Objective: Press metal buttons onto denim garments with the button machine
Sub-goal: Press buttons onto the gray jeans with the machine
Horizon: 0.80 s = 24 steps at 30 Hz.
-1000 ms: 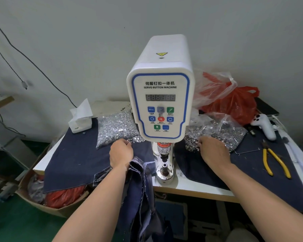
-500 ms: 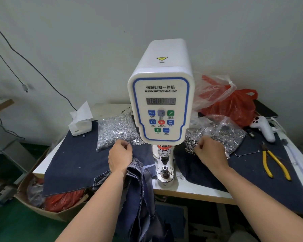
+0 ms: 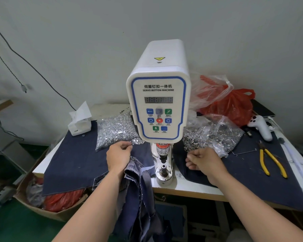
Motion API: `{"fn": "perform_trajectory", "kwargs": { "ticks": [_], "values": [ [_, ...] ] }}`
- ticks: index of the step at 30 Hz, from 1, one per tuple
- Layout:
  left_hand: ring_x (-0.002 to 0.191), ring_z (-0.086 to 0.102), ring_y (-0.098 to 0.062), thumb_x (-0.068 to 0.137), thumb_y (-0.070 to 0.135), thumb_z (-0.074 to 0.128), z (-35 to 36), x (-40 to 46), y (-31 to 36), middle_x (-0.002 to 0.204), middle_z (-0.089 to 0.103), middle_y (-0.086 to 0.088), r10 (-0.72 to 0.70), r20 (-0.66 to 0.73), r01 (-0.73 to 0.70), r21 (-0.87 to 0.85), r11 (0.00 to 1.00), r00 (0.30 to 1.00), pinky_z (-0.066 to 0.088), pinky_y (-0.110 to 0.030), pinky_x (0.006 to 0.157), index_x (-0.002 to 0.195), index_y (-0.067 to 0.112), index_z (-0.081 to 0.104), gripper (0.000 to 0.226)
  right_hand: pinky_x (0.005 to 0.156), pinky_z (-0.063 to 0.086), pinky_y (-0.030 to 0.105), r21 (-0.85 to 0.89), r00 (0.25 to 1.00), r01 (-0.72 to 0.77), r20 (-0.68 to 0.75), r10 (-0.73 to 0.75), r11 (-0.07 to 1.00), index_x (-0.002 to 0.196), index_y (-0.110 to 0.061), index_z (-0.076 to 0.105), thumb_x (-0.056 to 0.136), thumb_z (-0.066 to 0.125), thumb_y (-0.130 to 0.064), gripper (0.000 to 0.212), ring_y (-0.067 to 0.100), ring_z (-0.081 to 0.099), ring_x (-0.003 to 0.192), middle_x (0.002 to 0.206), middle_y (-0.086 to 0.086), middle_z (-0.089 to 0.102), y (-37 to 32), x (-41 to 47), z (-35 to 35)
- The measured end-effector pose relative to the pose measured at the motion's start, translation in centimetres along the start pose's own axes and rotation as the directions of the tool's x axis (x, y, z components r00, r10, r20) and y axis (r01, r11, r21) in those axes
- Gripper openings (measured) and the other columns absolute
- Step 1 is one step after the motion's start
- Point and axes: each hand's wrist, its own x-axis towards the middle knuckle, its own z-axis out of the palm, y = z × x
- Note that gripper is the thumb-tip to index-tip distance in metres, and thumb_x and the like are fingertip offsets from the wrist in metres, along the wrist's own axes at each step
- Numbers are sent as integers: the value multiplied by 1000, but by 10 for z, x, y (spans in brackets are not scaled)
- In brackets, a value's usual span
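The white servo button machine [image 3: 158, 95] stands mid-table, its lower die [image 3: 163, 167] bare. My left hand [image 3: 118, 158] holds the top edge of a denim garment [image 3: 140, 189] that hangs off the table front. Its fingertips touch loose silver buttons spilling from a clear bag [image 3: 115, 130]. My right hand [image 3: 205, 160] hovers right of the die, in front of a bag of darker metal rings [image 3: 212, 135]. Its fingers are curled, thumb and forefinger pinched together; the piece between them is too small to make out.
Dark denim cloth [image 3: 73, 163] covers the white table [image 3: 187, 187] on both sides. Yellow-handled pliers [image 3: 271, 161] and a white handheld controller [image 3: 260, 126] lie at the right, a red plastic bag [image 3: 234, 105] behind. There is a tissue box [image 3: 80, 124] at back left and a cardboard box [image 3: 35, 205] on the floor.
My right hand has pulled back out of the bag of rings toward me with its fingers closed. My left hand's fingers have stretched out to the loose silver buttons.
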Motion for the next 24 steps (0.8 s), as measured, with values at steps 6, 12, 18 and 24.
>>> {"fn": "perform_trajectory", "kwargs": {
  "ticks": [6,12,18,24],
  "values": [
    [94,70,-1,90,18,76,-11,-11,0,88,73,21,61,43,-57,-85,995,997,53,-27,93,91,37,79,20,61,59,21,101,992,-79,109,68,992,92,3,72,96,68,-5,10,14,70,65,79,14,74,-4,-23,18],
    [90,73,1,86,16,83,-21,-35,-7,86,79,14,86,56,-69,-251,965,995,55,-26,90,82,32,79,17,57,55,22,224,937,-248,302,175,943,83,0,73,98,65,-7,18,14,64,59,71,11,70,-12,-39,38],
    [83,73,-3,85,11,82,-23,-65,-3,83,80,10,91,93,-53,-349,936,992,52,-17,76,78,27,82,18,42,50,20,448,859,-500,367,358,741,87,2,68,93,70,-2,7,12,63,49,65,12,67,-24,-47,53],
    [87,72,1,89,16,78,-17,-91,5,88,80,14,169,167,-98,-369,924,971,50,-8,73,82,29,83,16,41,50,18,550,788,-616,449,422,564,83,3,65,94,67,-4,13,12,62,44,62,11,67,-27,-51,56]
  ]
}}
